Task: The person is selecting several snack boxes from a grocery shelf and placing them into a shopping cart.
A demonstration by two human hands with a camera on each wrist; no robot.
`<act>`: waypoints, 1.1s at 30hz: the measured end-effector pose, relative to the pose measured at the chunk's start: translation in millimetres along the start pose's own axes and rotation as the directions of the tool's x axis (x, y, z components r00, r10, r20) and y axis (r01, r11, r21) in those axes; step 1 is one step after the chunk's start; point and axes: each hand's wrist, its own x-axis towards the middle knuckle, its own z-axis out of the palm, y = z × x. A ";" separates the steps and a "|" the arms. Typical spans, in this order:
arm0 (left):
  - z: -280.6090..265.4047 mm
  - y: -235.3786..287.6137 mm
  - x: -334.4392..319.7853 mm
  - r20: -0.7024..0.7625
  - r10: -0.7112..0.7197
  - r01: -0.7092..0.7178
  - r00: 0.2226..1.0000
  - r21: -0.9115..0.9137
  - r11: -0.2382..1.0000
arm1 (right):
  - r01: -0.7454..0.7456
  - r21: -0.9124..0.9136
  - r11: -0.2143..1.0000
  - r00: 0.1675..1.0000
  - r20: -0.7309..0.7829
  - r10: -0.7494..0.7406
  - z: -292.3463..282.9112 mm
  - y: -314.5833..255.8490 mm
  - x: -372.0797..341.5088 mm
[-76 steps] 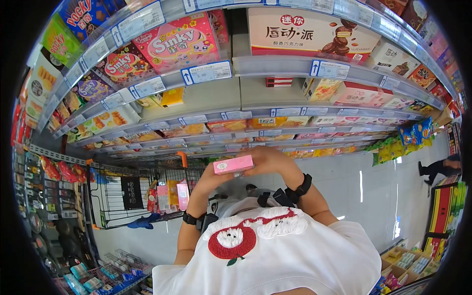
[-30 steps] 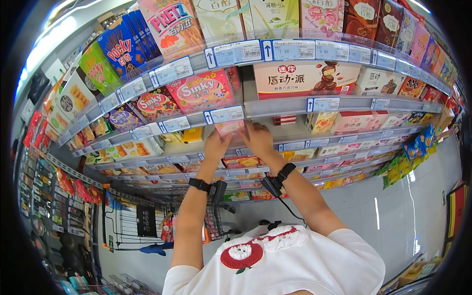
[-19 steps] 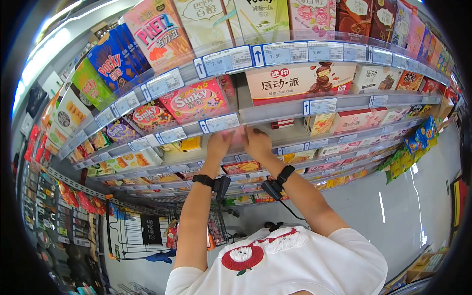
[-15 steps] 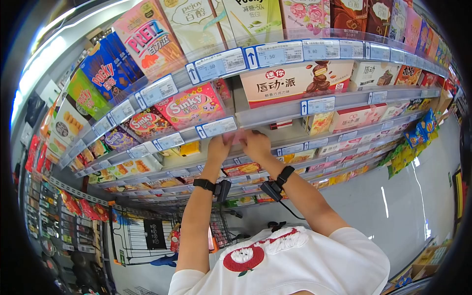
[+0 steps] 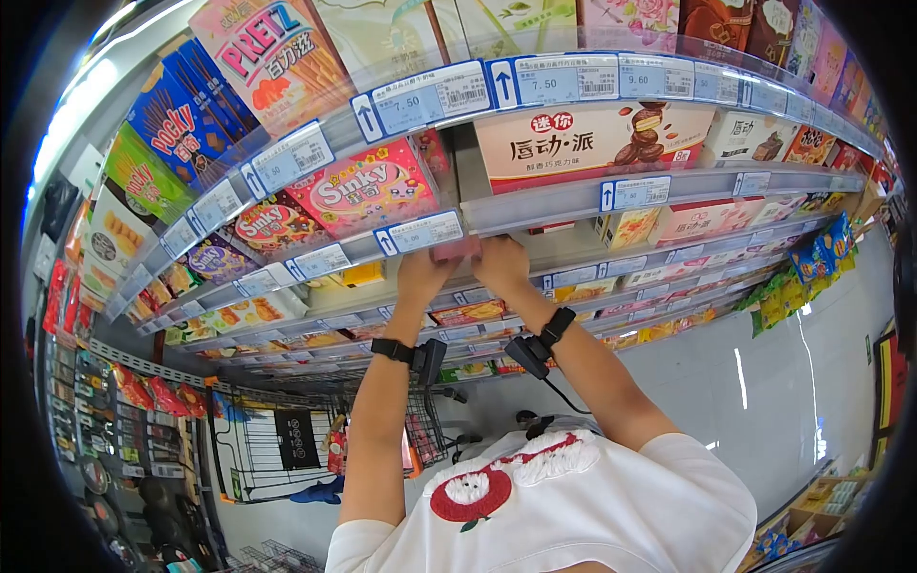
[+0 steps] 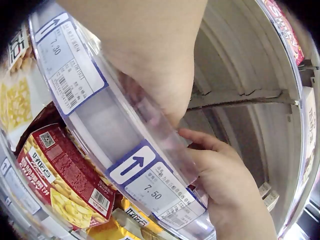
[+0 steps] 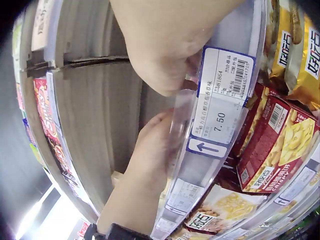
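Note:
Both hands are at a mid-height shelf, low behind its clear front lip. Between them is a small pink box (image 5: 457, 250), partly hidden by the fingers and the shelf edge above. My left hand (image 5: 423, 279) grips its left side, and my right hand (image 5: 501, 267) grips its right side. In the left wrist view the left hand (image 6: 155, 70) comes in from above and the right hand (image 6: 220, 167) from the lower right. The right wrist view has the right hand (image 7: 167, 60) at the top and the left hand (image 7: 150, 152) below; the lip hides their fingertips.
Price-tagged shelf edges (image 5: 411, 236) run just above the hands. Pink Sinky boxes (image 5: 363, 191) and a large chocolate pie box (image 5: 592, 143) stand one shelf up. Dark red snack boxes (image 7: 275, 140) lie below. A wire shopping cart (image 5: 277, 449) stands at the lower left.
From in front of the chest, both hands have carried the pink box forward and up to the shelf, then down behind its lip. In the last half second the hands have barely moved.

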 end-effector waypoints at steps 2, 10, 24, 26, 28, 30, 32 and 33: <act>1.2 -2.2 -0.1 0.027 -0.040 0.040 0.999 -0.005 0.999 | -0.003 -0.004 1.000 1.000 0.009 0.003 -4.6 -2.5 -0.4; -4.9 4.3 2.5 0.164 -0.197 0.204 0.967 -0.022 0.979 | -0.021 -0.052 0.998 0.998 0.064 0.024 -5.9 -4.9 1.2; 2.3 -6.6 -5.0 0.012 -0.024 0.023 1.000 0.048 0.999 | -0.031 -0.019 0.999 0.999 0.006 0.031 -0.4 -4.8 -1.3; 1.6 -5.4 -4.7 0.032 -0.047 0.046 0.998 0.034 0.998 | -0.036 -0.009 0.999 0.999 0.010 0.037 -2.3 -6.2 -1.6; 0.7 -3.4 -4.2 0.069 -0.095 0.095 0.993 0.005 0.995 | -0.025 0.025 0.999 1.000 0.017 0.024 -3.8 -5.9 -2.0; -1.2 1.4 -4.7 0.061 -0.110 0.109 0.992 0.017 0.994 | -0.014 0.013 1.000 1.000 0.020 0.014 -1.6 -4.6 -1.7; -0.4 1.2 -4.9 0.054 -0.111 0.111 0.992 0.013 0.994 | 0.022 -0.001 1.000 1.000 0.003 -0.022 3.0 -1.2 -0.9; 0.9 -1.1 -5.1 0.050 -0.106 0.106 0.993 0.004 0.994 | 0.053 -0.009 0.999 0.999 -0.014 -0.053 3.7 -0.2 -0.3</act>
